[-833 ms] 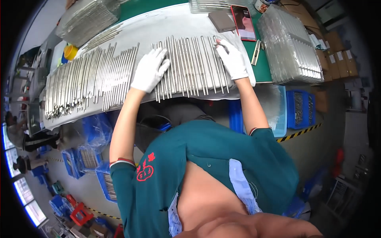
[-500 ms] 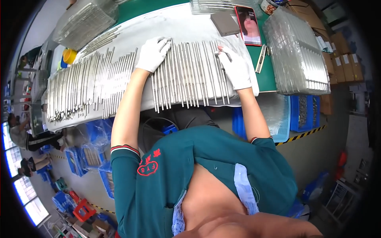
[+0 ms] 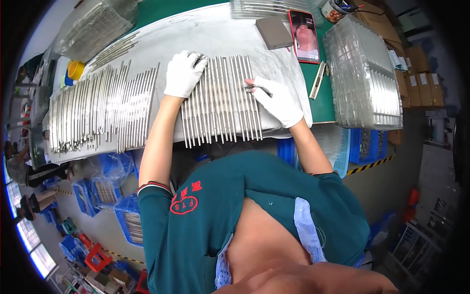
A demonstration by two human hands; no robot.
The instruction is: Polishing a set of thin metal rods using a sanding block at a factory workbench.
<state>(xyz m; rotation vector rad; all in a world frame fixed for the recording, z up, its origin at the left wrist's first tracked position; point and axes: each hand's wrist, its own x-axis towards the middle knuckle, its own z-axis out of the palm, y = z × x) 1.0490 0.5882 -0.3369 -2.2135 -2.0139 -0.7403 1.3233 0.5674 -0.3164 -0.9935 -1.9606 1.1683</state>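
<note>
A row of thin, shiny metal rods point(image 3: 223, 98) lies side by side on a white cloth point(image 3: 169, 41) in front of me. My left hand point(image 3: 185, 75), in a white glove, is closed with bent fingers against the upper left of this row. At its right edge, my right hand point(image 3: 278, 101) has its fingers bent in and grips the outermost rods; a bare fingertip pokes out of its white glove. A larger batch of rods point(image 3: 98, 108) with uneven ends lies to the left, and a few more rods point(image 3: 115, 51) lie slanted behind it.
Stacked clear plastic trays point(image 3: 362, 73) stand at the right, with others point(image 3: 95, 29) at the far left. A grey block point(image 3: 275, 33), a red-edged phone point(image 3: 304, 36) and a cutter-like tool point(image 3: 317, 80) lie right of the cloth. A yellow cup point(image 3: 76, 70) stands left; blue bins point(image 3: 131, 220) are below.
The row has been pushed together and is narrower, its right-hand rods closer in. My right hand has moved left and nearer to me; the fingers of my left hand have curled in.
</note>
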